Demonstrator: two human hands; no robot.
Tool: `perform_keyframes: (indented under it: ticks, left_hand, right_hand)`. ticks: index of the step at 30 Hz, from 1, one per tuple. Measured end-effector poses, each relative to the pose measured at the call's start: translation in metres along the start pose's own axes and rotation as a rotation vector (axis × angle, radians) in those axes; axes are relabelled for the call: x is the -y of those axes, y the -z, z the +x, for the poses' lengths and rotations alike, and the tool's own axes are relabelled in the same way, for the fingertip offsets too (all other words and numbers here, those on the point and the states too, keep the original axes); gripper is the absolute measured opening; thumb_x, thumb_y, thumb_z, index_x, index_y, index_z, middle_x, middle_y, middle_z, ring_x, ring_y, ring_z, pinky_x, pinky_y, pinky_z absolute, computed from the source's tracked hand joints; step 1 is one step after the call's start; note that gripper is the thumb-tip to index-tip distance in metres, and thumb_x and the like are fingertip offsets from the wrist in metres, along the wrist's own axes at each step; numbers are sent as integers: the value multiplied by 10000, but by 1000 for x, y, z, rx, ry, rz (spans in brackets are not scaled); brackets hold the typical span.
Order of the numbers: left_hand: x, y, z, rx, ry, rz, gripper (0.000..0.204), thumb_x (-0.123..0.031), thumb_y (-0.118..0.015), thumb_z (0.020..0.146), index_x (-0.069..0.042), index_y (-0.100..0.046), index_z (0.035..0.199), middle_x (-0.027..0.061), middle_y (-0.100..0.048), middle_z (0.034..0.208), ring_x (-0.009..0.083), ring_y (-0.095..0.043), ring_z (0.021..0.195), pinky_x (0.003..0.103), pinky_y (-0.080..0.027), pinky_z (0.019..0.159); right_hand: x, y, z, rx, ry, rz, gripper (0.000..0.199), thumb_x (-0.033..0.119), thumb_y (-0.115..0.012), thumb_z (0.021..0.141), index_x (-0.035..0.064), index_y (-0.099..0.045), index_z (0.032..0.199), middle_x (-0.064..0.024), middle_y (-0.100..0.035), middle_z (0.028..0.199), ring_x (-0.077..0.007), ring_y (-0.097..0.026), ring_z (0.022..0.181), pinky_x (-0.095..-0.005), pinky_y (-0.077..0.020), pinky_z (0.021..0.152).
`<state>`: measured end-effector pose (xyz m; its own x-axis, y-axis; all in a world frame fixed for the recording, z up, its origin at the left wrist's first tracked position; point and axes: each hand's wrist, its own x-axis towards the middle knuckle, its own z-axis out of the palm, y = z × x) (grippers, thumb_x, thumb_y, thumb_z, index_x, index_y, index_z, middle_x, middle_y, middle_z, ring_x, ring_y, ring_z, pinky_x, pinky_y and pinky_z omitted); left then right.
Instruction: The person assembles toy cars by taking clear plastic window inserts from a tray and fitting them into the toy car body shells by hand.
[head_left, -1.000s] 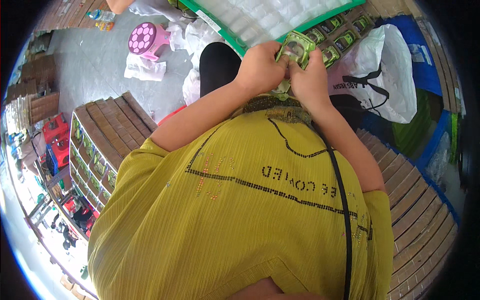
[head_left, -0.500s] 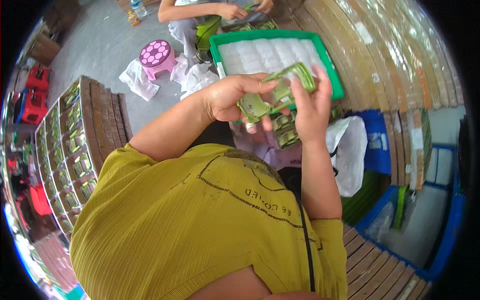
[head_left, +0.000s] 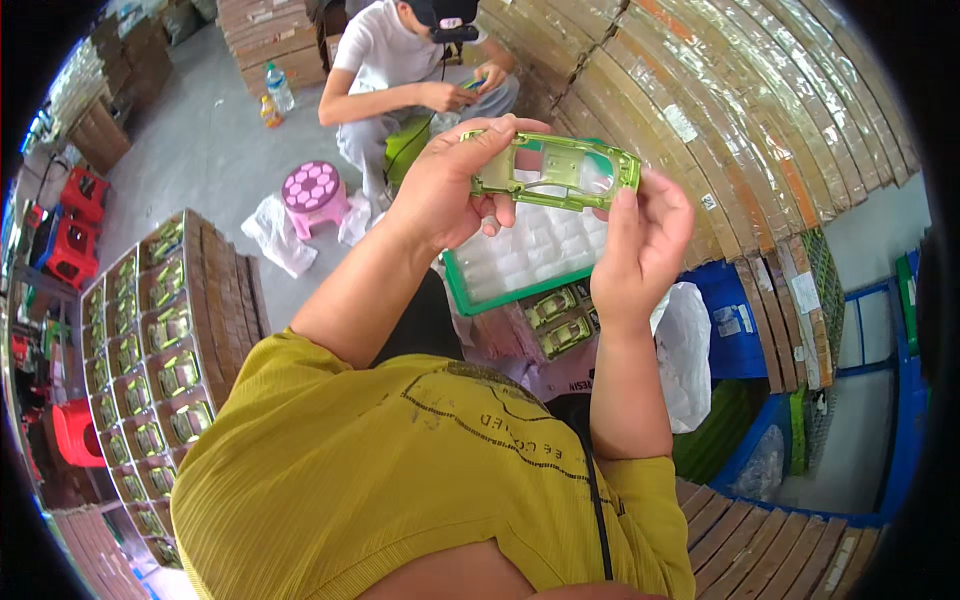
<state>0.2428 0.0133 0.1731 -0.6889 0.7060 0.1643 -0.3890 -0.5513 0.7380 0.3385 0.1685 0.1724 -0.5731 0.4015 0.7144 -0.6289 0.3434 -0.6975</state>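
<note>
I hold a flat translucent green plastic frame part point(head_left: 560, 172) with cut-out openings up in front of me with both hands. My left hand point(head_left: 450, 190) grips its left end, thumb on top. At the part's right end my right hand point(head_left: 643, 245) pinches it with the fingertips. Below the part lies a green-rimmed tray point(head_left: 452, 295) with a white compartment insert. Two boxed green parts point(head_left: 560, 320) sit just beneath the tray.
Another person point(head_left: 410, 70) sits across on the grey floor, handling a small green item. A pink stool point(head_left: 315, 192) and white plastic bags stand nearby. Stacks of cartons with green parts point(head_left: 150, 350) rise at left. Wrapped cardboard stacks point(head_left: 720, 110) and blue crates point(head_left: 740, 330) fill the right.
Both hands have lifted the green part higher and farther out, spreading to its two ends. The view tilted up, bringing the seated person into sight.
</note>
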Motion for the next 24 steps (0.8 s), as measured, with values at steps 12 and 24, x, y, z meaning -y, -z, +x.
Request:
perform_keyframes:
  ticks: [12,24]
  left_hand:
    - [-4,-44,19,103,-59,42,352,-330,-506,932,-35,-605,1097,119,-604,881,151,-529,394,236,-382,306]
    - [-1,-63,17,112,-152,112,509,-385,-422,953,81,-530,1125,162,-642,834,125,-502,350,200,-362,276]
  right_hand:
    - [55,11,6,-43,474,-1018,419,168,-620,794,-61,-536,1134,-252,-454,1263,-375,-477,1067,-429,-364,911]
    - [68,23,0,-95,356,-749,359,63,-639,802,-39,-575,1140,-212,-488,1192,-304,-516,1065,-372,-410,908]
